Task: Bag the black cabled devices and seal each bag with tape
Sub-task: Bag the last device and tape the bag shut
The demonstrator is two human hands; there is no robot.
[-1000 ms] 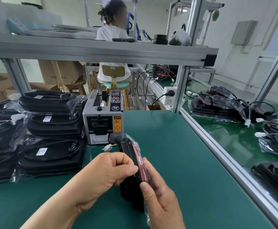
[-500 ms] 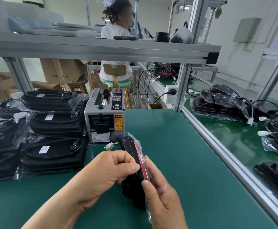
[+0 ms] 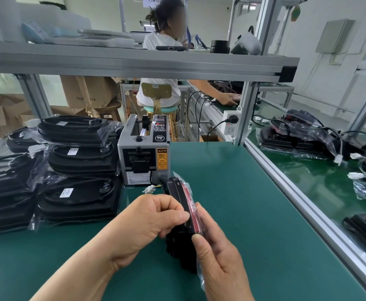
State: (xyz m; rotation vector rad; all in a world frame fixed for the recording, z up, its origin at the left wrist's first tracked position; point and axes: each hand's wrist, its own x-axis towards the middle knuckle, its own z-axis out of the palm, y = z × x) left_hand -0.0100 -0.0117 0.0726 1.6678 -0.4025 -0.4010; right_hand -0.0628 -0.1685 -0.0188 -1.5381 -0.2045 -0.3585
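A black device with a red face (image 3: 178,193) stands on edge on the green table (image 3: 232,203), inside a clear plastic bag. My left hand (image 3: 149,222) grips its left side, thumb pressed on the top edge. My right hand (image 3: 216,255) holds the right side and the bag film, thumb against the black fins. A white connector (image 3: 149,189) on the device's cable lies by the grey tape dispenser (image 3: 144,152), which stands just behind the device.
Stacks of bagged black devices (image 3: 79,161) fill the table's left side. More bagged devices (image 3: 303,135) lie on the neighbouring bench beyond an aluminium rail (image 3: 290,187). A shelf (image 3: 134,64) hangs overhead. A seated person (image 3: 162,61) works behind it.
Both hands keep the same hold on the bagged device, with only small finger shifts. The camera view has tilted slightly.
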